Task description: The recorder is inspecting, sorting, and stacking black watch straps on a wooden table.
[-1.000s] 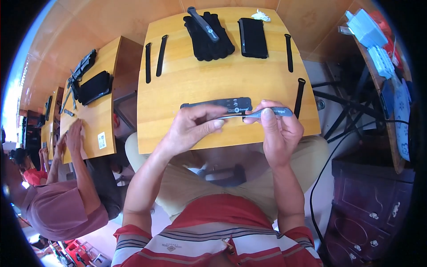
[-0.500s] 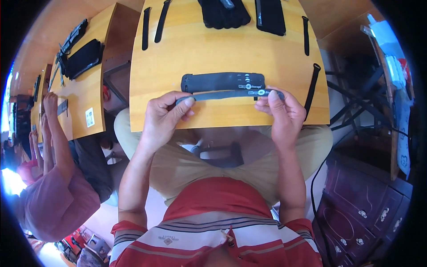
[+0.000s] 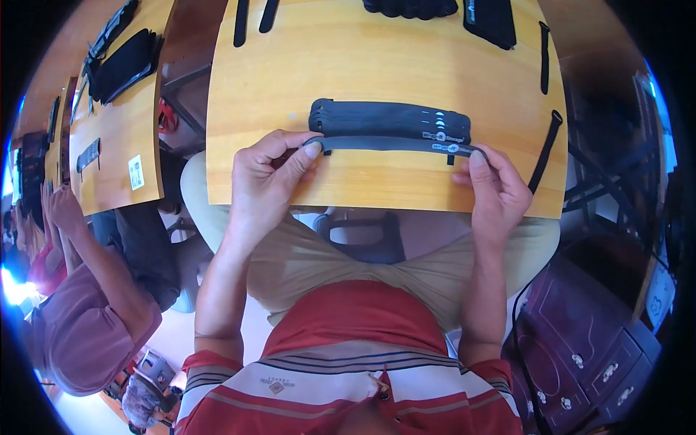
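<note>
A dark grey, flat fabric strip with a pale printed mark stretches between my two hands, bowed slightly upward. My left hand pinches its left end between thumb and fingers. Its right end is pinched the same way in my right hand. Just beyond it lies a neat pile of similar dark strips on the yellow wooden table. The held strip partly covers the pile's near edge. Small black tabs poke out from under the pile.
Narrow black straps lie along the table's right side, others at the far left. Black folded pieces lie at the far edge. Left, a co-worker sits at another table. A dark cabinet stands at right.
My view has shifted, so the table looks larger. The strip, still pinched at both ends, now overlaps the pile's near edge more. The co-worker's hand has moved toward the near side of their table.
</note>
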The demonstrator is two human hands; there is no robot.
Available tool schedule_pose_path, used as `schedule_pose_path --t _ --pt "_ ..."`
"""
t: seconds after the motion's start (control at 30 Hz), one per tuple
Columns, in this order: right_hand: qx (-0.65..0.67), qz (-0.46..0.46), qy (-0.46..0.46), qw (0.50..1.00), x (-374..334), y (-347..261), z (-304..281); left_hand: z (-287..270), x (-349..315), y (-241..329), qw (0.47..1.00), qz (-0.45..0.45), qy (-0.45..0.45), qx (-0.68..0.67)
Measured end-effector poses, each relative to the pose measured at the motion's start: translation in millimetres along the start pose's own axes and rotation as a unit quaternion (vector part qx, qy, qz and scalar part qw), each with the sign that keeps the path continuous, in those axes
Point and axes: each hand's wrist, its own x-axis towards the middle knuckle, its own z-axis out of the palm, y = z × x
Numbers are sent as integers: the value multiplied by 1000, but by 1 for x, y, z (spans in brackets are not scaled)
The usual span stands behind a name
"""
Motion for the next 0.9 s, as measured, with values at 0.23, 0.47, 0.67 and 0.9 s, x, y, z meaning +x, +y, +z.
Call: schedule_pose_path --t 0.23,0.47,0.67,0.9 --pt "-51 7 19 998 0 4 3 -2 4 1 996 -69 11 54" --pt "-93 -28 11 995 4 6 2 5 11 4 993 -63 48 82" --pt "-103 -33 -6 994 8 7 2 3 14 -2 993 -64 51 80" --pt "-81 -2 -8 997 9 10 2 2 16 -1 993 -73 46 84"
